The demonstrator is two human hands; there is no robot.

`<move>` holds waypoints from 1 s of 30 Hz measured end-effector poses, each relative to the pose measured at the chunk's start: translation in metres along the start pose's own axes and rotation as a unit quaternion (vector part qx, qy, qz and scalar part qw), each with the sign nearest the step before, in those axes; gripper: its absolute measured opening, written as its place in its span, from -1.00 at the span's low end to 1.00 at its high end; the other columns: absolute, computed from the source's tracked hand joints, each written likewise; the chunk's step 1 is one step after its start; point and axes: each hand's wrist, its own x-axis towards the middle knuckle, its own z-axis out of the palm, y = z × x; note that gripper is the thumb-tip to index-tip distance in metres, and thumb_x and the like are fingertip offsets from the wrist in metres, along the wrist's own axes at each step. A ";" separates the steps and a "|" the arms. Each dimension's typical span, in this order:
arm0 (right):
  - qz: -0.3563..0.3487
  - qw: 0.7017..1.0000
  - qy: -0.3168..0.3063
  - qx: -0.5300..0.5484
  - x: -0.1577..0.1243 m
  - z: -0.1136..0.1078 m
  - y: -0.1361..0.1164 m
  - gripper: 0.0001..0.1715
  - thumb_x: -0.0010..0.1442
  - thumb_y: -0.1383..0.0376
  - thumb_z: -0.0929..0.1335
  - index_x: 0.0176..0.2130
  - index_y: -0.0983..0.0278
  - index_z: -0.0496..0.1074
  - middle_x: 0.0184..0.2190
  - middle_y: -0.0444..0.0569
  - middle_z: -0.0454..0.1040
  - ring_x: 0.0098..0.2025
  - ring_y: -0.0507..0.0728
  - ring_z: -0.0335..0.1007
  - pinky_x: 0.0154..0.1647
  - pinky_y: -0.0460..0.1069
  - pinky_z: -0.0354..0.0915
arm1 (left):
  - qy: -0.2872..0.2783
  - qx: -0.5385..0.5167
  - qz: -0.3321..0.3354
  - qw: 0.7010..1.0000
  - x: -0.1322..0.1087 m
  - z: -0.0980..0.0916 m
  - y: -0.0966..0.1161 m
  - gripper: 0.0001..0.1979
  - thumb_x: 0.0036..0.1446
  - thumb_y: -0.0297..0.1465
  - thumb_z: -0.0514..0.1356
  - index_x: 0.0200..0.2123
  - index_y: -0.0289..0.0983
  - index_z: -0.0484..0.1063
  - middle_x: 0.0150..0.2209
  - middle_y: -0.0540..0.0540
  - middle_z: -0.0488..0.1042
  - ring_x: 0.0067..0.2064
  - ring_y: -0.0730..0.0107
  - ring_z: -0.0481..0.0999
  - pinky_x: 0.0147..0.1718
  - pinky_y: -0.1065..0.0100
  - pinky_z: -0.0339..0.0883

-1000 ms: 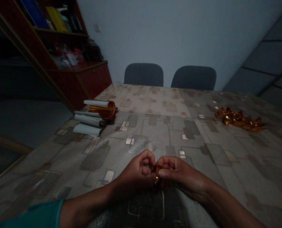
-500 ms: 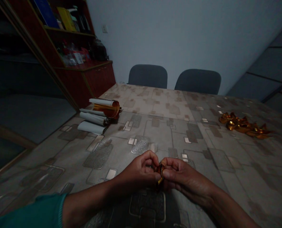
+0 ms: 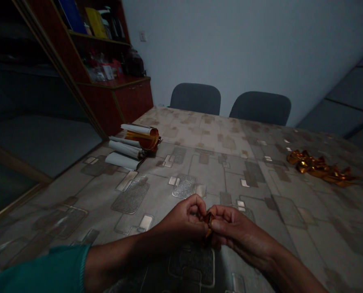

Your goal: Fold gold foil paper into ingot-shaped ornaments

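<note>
A small piece of shiny gold foil paper (image 3: pixel 209 224) is pinched between both hands, low in the middle of the head view. My left hand (image 3: pixel 185 219) closes on its left side, thumb and index finger bent together. On its right side my right hand (image 3: pixel 234 226) grips it between thumb and fingers. Most of the piece is hidden by the fingers. Several folded gold foil shapes (image 3: pixel 320 167) lie in a row on the table at the right. Curled sheets with gold and whitish sides (image 3: pixel 124 149) lie at the left.
The patterned tablecloth (image 3: pixel 157 183) covers the table under the hands. Two grey chairs (image 3: pixel 195 97) (image 3: pixel 260 106) stand at the far edge. A red-brown cabinet (image 3: pixel 134 99) with shelves of items is at the far left, beside a pale wall.
The whole view has shifted slightly, so the table items appear a little further right. Both hands keep their pinch on the foil piece, with hardly any finger movement.
</note>
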 end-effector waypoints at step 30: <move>0.004 1.000 -0.013 -0.019 -0.003 -0.006 -0.005 -0.54 -0.02 0.13 0.59 -0.28 0.38 0.47 -0.45 -0.07 0.49 -0.49 -0.02 0.38 -0.47 -0.13 0.28 | -0.036 0.000 0.007 0.999 -0.005 -0.005 0.003 -0.57 -0.14 -0.33 0.47 -0.29 -0.27 0.31 -0.38 0.04 0.46 -0.49 0.54 0.48 -0.51 0.51 0.35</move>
